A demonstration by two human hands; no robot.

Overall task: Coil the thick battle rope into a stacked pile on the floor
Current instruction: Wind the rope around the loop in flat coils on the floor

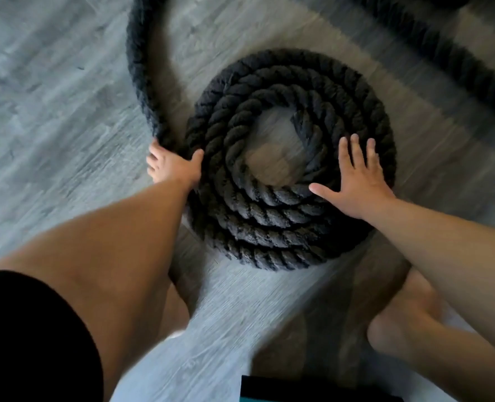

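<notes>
Mid-coiling: left hand (173, 166) grip clasps rope (141, 82) beside coil (269, 216), frame centre; right hand (356, 181) flat, released. Next: lay loose length onto coil.

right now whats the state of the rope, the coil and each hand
coil: flat spiral on the floor, open centre
loose rope: uncoiled, curving away from the coil's left edge
left hand: gripping the loose rope beside the coil
right hand: open, fingers spread, over the coil's right side
</notes>
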